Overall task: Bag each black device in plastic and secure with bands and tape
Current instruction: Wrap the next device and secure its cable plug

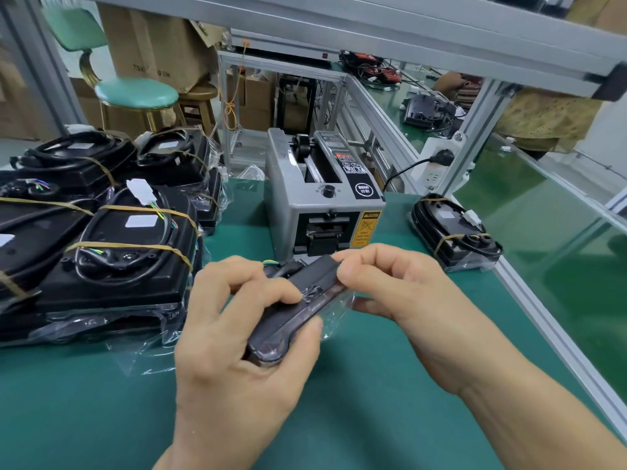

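I hold a flat black plastic device wrapped in a clear plastic bag (298, 307) on its edge above the green table mat (356, 418), in front of me. My left hand (237, 334) grips its near end, thumb curled along the right side and fingers folded over the top, the index fingertip pressing the crumpled film on the narrow edge. My right hand (390, 293) pinches the far end, fingers curled over the top corner and thumb under the loose bag. A bit of green and yellow wire (269, 262) pokes out behind my left fingers; I cannot tell whether a strip of tape lies under my fingertip, since the film there is glossy and wrinkled.

Just behind the device stands a grey automatic tape dispenser with a black control panel and a yellow warning label (322, 205). To my left lies a stack of bagged black devices bound with tan rubber bands (101, 239), their cables coiled on top with white connectors. To the right of the dispenser, near the aluminium rail, sits a single bagged black device with tan bands (454, 232). Beyond the table I see a green-cushioned round stool (135, 95) and brown cardboard boxes (152, 39).
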